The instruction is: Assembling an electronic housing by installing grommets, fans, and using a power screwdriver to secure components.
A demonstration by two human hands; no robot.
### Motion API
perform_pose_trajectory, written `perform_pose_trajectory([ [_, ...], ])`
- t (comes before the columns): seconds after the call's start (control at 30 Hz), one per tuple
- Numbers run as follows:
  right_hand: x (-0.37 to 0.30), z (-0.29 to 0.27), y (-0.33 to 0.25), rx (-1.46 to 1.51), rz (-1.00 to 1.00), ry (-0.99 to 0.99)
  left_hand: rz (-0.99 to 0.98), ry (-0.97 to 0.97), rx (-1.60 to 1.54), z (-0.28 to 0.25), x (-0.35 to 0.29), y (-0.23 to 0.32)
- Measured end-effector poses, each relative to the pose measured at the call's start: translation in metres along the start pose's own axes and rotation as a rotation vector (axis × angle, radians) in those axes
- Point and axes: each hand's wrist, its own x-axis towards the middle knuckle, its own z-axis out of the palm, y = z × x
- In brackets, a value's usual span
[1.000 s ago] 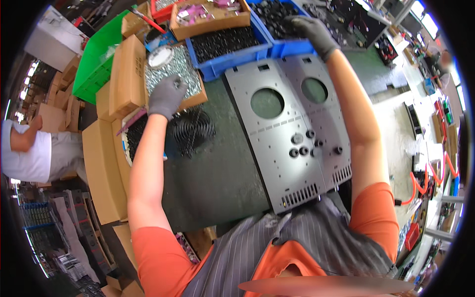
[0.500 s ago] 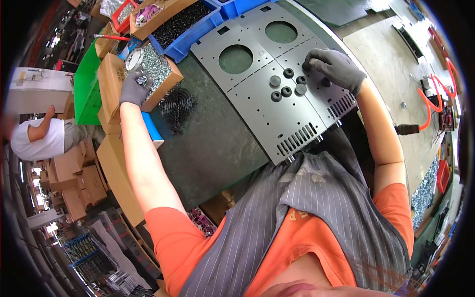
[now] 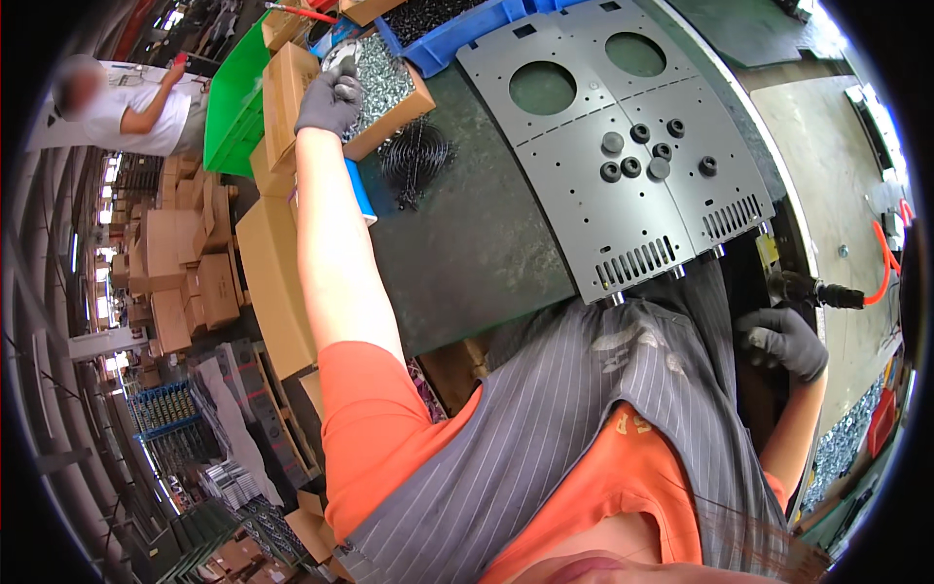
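Note:
My left hand [image 3: 330,100], in a grey glove, is at the left side of an open carton of small silvery screws [image 3: 387,86]. Its fingers are curled together; whatever they hold is hidden. My right hand [image 3: 790,343], also gloved, hangs low beside the bench edge, fingers loosely bent and apart with nothing visible in them. Just above it is a dark air tool [image 3: 800,288] on a red hose. A grey perforated metal panel [image 3: 593,219] with two large round holes lies on the bench. Several black rubber grommets [image 3: 631,167] and dark discs sit loosely on the panel.
A black wire fan guard [image 3: 416,156] lies left of the panel on the dark bench top [image 3: 457,263]. Blue bins [image 3: 449,41] of black parts stand behind, a green crate [image 3: 236,97] at left. A person [image 3: 146,107] stands far left; a side table [image 3: 827,136] is at right.
My right hand has left the panel and dropped to beside the air tool. My left hand stays by the screw carton with its fingers curled. The whole view has shifted.

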Motion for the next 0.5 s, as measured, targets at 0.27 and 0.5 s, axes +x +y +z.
perform_pose_trajectory([
  [0.27, 0.000, 0.009, 0.089, 0.228, -0.306, 0.917, -0.083, -0.364, -0.082, 0.017, -0.003, -0.012],
  [0.5, 0.053, 0.025, 0.072, 0.508, -0.611, 0.913, -0.063, -0.611, -0.127, 0.059, -0.077, -0.096],
])
